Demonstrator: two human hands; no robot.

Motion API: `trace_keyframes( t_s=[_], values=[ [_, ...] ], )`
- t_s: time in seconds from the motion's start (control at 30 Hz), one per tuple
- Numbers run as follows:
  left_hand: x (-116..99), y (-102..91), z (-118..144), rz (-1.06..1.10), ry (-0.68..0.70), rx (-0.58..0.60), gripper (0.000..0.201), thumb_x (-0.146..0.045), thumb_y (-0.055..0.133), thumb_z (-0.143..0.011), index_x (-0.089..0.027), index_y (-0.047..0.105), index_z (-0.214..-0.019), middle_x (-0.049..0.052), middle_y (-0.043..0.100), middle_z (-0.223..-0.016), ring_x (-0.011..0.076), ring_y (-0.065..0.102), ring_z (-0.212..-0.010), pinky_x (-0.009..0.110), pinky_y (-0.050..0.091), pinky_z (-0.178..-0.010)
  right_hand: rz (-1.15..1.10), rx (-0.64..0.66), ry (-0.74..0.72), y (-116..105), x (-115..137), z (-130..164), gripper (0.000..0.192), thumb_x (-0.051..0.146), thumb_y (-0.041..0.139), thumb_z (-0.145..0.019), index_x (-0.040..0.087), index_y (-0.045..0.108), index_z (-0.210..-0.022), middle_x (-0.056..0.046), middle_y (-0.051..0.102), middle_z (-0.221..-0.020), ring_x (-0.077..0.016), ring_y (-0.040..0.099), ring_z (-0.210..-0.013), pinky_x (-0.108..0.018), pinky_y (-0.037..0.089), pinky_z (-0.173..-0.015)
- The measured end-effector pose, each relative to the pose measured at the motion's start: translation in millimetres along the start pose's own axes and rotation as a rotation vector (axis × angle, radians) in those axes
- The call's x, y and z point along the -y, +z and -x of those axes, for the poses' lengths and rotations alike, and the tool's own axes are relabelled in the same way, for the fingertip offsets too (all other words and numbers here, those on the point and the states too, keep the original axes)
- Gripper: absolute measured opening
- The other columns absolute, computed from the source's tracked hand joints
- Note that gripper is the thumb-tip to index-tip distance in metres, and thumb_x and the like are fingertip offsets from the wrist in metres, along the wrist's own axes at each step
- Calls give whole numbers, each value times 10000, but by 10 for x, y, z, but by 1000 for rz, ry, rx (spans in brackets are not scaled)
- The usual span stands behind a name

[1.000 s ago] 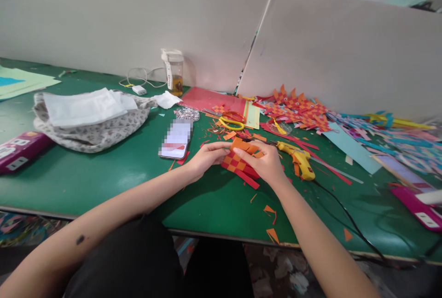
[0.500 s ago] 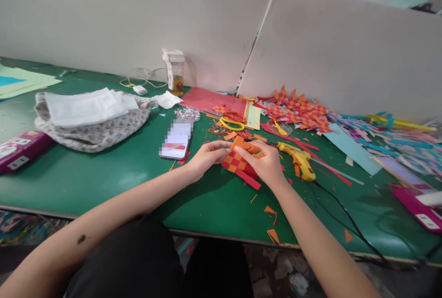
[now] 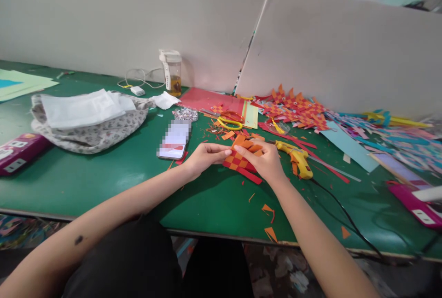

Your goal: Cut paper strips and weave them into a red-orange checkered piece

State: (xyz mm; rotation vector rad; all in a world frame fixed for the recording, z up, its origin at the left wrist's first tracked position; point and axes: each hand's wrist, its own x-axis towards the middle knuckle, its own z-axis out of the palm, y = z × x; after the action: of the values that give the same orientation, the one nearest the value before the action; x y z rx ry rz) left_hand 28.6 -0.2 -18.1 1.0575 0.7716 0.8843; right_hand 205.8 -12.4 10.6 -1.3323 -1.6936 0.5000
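Note:
Both my hands hold a woven piece of red and orange paper strips (image 3: 239, 159) just above the green table (image 3: 103, 178). My left hand (image 3: 205, 156) pinches its left edge with thumb and fingers. My right hand (image 3: 264, 162) lies over its right side, fingertips on the checkered weave. Loose red strip ends (image 3: 249, 176) stick out below the weave toward me. A yellow glue gun (image 3: 297, 158) lies just right of my right hand, its black cord (image 3: 345, 217) running off toward the table's front edge.
A phone (image 3: 174, 138) lies left of my hands. Yellow-handled scissors (image 3: 230, 123), red paper sheets (image 3: 210, 100) and a pile of finished woven pieces (image 3: 297, 107) sit behind. A patterned cloth bag (image 3: 90, 130), a jar (image 3: 171, 73), pink boxes (image 3: 17, 153) and paper scraps surround them.
My hands and the woven piece have stayed almost in place, with only small finger shifts on the weave. The view has drifted slightly.

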Motion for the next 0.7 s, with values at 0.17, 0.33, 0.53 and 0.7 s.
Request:
trace_keyframes(
  t_s=[0.17,0.33,0.53,0.7],
  values=[
    [-27,18,23,-77,14,-26,336,-375,724,-655,-165,700,-916,50,714,-881,112,636,-750,248,490,-743,-31,41,23,2,-15,2,271,452,671,-677,182,665,-694,-45,666,-753,-187,610,-705,-298,460,-600],
    [-36,18,13,-186,134,-20,276,-328,758,-603,-136,687,-788,26,700,-754,90,608,-649,202,465,-628,-56,117,76,-2,-10,5,287,442,695,-653,192,679,-793,-44,689,-824,-212,631,-784,-325,480,-690],
    [-72,23,11,-111,120,-150,260,-311,729,-643,-136,627,-807,26,684,-750,95,614,-649,192,469,-583,-179,126,41,-67,-63,-61,402,359,701,-661,198,592,-1013,-29,674,-803,-190,624,-787,-358,456,-778],
    [-104,44,34,-118,102,-86,416,-275,743,-630,-144,611,-1003,74,699,-921,146,649,-769,239,499,-655,-128,121,-3,-44,-85,-53,354,340,662,-705,209,579,-1023,-8,660,-732,-186,625,-770,-370,443,-797]
  ],
)
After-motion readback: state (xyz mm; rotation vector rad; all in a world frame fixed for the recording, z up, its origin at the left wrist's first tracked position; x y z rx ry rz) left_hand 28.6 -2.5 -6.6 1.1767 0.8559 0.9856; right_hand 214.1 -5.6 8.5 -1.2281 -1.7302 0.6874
